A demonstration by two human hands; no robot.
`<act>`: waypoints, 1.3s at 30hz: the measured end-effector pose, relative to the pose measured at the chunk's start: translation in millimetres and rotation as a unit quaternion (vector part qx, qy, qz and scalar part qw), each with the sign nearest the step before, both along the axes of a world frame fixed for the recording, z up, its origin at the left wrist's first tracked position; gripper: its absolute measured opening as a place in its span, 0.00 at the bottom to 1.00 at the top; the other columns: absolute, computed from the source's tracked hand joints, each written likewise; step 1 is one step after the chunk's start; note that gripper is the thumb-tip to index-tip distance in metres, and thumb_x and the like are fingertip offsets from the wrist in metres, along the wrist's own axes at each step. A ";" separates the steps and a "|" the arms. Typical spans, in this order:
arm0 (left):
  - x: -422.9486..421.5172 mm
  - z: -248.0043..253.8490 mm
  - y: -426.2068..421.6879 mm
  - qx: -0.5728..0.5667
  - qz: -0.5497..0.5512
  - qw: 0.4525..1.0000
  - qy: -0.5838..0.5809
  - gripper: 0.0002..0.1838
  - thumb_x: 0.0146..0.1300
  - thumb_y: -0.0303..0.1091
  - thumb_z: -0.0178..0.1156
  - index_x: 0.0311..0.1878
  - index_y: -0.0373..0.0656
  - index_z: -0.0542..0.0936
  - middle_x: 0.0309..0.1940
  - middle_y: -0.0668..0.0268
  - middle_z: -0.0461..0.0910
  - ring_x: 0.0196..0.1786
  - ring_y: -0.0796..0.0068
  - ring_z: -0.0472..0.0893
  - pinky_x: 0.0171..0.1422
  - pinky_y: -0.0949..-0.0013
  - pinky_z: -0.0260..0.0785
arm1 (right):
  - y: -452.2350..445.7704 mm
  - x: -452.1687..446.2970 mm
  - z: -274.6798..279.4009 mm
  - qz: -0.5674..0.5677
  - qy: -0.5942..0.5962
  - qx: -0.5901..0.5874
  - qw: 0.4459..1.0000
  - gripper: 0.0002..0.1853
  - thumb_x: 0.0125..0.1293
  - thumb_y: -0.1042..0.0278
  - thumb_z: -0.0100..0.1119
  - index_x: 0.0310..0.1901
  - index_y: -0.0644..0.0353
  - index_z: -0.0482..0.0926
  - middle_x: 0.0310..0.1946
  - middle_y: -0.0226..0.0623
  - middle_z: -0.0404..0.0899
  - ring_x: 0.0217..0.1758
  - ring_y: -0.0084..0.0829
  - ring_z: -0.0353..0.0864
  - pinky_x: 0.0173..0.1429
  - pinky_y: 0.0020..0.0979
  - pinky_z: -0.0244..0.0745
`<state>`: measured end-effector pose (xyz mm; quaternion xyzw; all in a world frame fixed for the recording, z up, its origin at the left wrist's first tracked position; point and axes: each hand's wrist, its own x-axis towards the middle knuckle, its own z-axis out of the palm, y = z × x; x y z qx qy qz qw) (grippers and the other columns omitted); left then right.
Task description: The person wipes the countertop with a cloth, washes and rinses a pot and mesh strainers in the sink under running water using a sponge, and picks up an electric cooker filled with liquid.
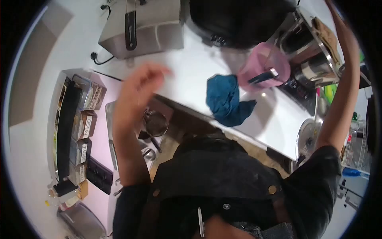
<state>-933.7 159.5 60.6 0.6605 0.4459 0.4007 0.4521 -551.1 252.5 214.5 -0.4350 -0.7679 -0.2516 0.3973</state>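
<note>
My left hand is raised over the front edge of the white counter, blurred by motion. Its fingers curl toward the right, and whether they hold anything is too smeared to tell. My right arm stretches up along the right side, with the hand cut off at the top edge of the view. Between my arms a crumpled blue cloth lies on the counter. Beside it stands a pink translucent pitcher with a dark-handled utensil in it.
A steel fryer and a large black appliance stand at the back. Steel pots are at the right, near a round lid. Labelled containers line the left side, near a strainer.
</note>
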 end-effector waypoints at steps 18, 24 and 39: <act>112.3 -327.4 -107.4 -0.106 -0.499 0.774 0.374 0.11 0.57 0.34 0.52 0.40 0.45 0.81 0.46 0.53 0.78 0.50 0.51 0.77 0.52 0.55 0.69 | -478.0 -89.0 -461.5 -0.413 0.349 -0.496 0.679 0.16 0.55 0.76 0.52 0.47 0.57 0.75 0.37 0.46 0.73 0.40 0.47 0.76 0.42 0.41 0.72; 145.2 -377.3 -184.0 -0.067 -0.575 0.730 0.364 0.11 0.58 0.31 0.53 0.42 0.45 0.80 0.43 0.54 0.80 0.49 0.53 0.78 0.53 0.57 0.69 | -710.2 -133.0 -562.5 -0.497 0.657 -0.440 0.357 0.15 0.59 0.70 0.51 0.47 0.60 0.77 0.24 0.38 0.77 0.25 0.27 0.78 0.28 0.31 0.73; 363.3 -463.3 -292.3 0.213 -0.519 0.640 0.525 0.10 0.57 0.29 0.53 0.40 0.40 0.79 0.45 0.55 0.77 0.48 0.54 0.78 0.53 0.53 0.71 | -1006.0 -227.8 -546.1 -0.506 0.831 -0.200 0.117 0.09 0.64 0.69 0.50 0.45 0.58 0.74 0.25 0.34 0.75 0.19 0.25 0.75 0.20 0.24 0.69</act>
